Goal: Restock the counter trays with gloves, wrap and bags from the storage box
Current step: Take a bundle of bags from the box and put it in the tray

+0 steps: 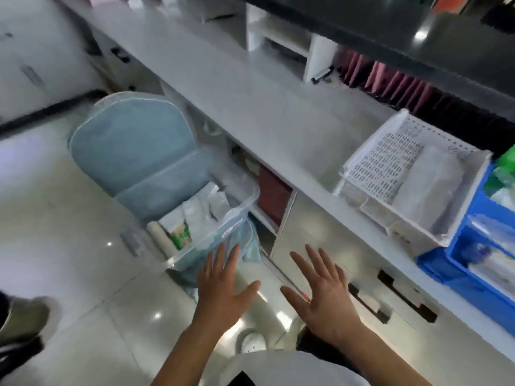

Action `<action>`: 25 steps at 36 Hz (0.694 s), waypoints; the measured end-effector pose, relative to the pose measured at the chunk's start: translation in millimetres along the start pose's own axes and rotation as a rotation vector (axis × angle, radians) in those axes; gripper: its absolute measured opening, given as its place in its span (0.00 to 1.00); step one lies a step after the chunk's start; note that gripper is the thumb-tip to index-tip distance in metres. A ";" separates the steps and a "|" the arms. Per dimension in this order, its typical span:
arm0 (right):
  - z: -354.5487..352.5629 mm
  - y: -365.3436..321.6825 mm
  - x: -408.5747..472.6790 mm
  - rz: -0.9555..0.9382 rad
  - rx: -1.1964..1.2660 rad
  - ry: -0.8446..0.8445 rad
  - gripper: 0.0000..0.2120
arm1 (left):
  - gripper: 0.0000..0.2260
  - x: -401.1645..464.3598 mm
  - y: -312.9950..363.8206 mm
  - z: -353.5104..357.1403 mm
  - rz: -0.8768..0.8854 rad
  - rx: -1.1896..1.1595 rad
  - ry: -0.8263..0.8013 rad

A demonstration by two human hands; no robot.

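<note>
Head-worn view, steeply down over counter (250,107), close.

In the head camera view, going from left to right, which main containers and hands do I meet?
Clear storage box on the floor, left hand, right hand, white perforated tray on the counter, blue crate at the right edge.

Grey worktop (250,107) carrying white tray (370,162) and blue crate (434,263); glossy floor (69,232) bearing clear box (239,210).
</note>
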State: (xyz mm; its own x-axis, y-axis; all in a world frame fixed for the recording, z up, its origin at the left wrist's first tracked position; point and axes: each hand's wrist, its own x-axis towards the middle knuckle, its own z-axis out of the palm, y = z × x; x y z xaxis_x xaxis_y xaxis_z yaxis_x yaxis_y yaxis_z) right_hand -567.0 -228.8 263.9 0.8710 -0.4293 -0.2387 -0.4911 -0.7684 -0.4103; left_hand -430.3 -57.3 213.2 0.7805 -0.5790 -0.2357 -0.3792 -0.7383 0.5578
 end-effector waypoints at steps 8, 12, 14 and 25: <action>30.3 -22.6 54.3 -0.099 -0.077 -0.251 0.32 | 0.39 -6.2 -54.6 0.9 -0.277 -0.108 -0.002; 34.8 -38.1 108.0 -0.142 -0.049 -0.338 0.32 | 0.38 4.0 -71.3 -7.7 -0.414 -0.171 -0.023; 34.8 -48.5 140.9 -0.192 -0.034 -0.342 0.32 | 0.38 15.3 -78.0 -18.7 -0.471 -0.173 -0.029; 76.2 -65.3 314.1 -0.186 -0.020 -0.470 0.30 | 0.36 136.3 -100.1 -71.1 -0.644 -0.328 -0.008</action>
State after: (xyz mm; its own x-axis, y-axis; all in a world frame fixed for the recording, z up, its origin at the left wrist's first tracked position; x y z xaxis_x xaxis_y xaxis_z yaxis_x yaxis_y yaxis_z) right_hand -261.9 -277.2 148.6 0.8440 -0.0281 -0.5355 -0.3240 -0.8225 -0.4675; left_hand -250.6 -37.7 181.9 0.7948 -0.0673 -0.6032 0.3245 -0.7927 0.5161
